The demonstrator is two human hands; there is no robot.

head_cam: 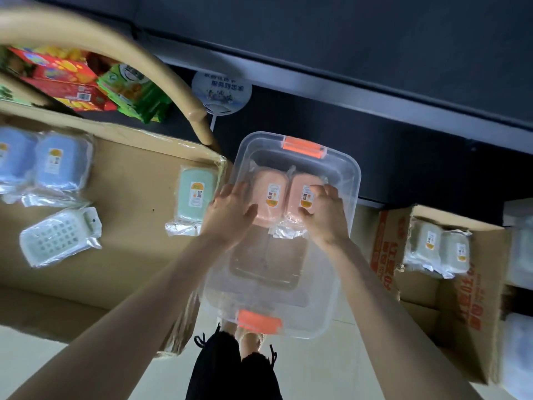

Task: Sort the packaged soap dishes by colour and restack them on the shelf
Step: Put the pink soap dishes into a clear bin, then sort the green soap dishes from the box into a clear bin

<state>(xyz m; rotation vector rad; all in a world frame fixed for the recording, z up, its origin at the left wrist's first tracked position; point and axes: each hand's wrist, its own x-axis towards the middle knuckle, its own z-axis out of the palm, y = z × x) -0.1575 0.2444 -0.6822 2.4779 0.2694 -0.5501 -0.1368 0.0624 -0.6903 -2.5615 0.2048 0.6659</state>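
Two pink packaged soap dishes lie side by side in a clear plastic bin (343, 180) with orange latches. My left hand (230, 212) holds the left pink dish (269, 197), fingers on its left edge and thumb on its near side. My right hand (326, 209) grips the right pink dish (300, 194), fingers curled over its label. A green packaged dish (196, 194) lies on the cardboard surface (135, 255) just left of the bin. Two blue packaged dishes (62, 161) and a white slotted one (57, 236) lie farther left.
A cardboard box (476, 298) at the right holds two pale green packaged dishes (438, 246). A curved wooden chair arm (161, 70) crosses the upper left above colourful snack packs (86, 85). A round paper fan (222, 93) lies behind the bin. A dark ledge runs along the top.
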